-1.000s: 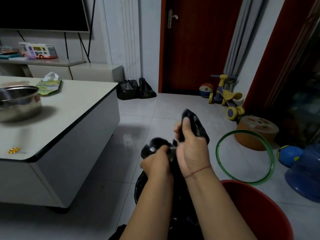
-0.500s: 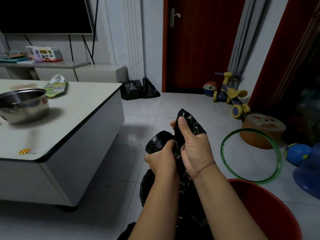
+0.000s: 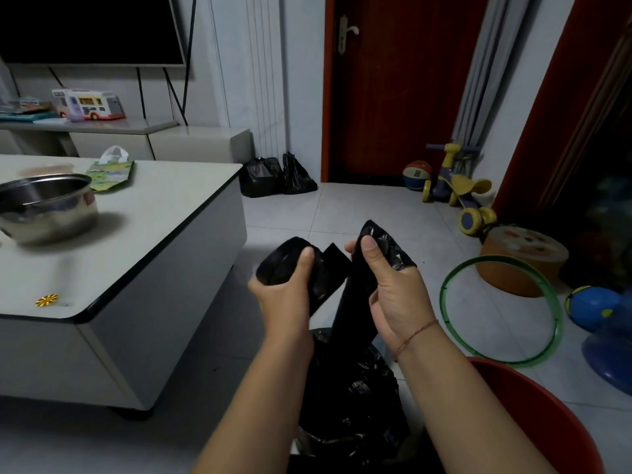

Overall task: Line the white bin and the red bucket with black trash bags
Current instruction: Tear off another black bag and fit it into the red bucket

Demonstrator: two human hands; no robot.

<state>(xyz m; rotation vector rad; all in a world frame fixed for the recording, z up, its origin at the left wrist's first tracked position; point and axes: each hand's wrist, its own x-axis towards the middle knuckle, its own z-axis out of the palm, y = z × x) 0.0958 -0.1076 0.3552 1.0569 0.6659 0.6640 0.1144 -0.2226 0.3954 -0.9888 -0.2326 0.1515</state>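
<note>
My left hand [image 3: 287, 289] grips a black roll of trash bags [image 3: 280, 265] in front of me. From the roll a folded black trash bag [image 3: 355, 295] runs to my right hand [image 3: 393, 289], which pinches its upper end with the thumb on top; its lower part hangs down between my forearms. Below them crumpled black bag plastic [image 3: 355, 405] covers a bin whose body I cannot make out. The red bucket [image 3: 533, 408] stands at the lower right, partly hidden by my right forearm.
A low white table [image 3: 143, 241] at the left carries a steel pot [image 3: 44, 206] and a green pouch [image 3: 109, 169]. Two filled black bags [image 3: 273, 177] sit by the red door. On the floor at the right lie a green hoop [image 3: 502, 306], toys and a blue rider.
My hands have drawn apart: the left with the roll went left, the right kept the bag's end, and a length of bag now stretches between them.
</note>
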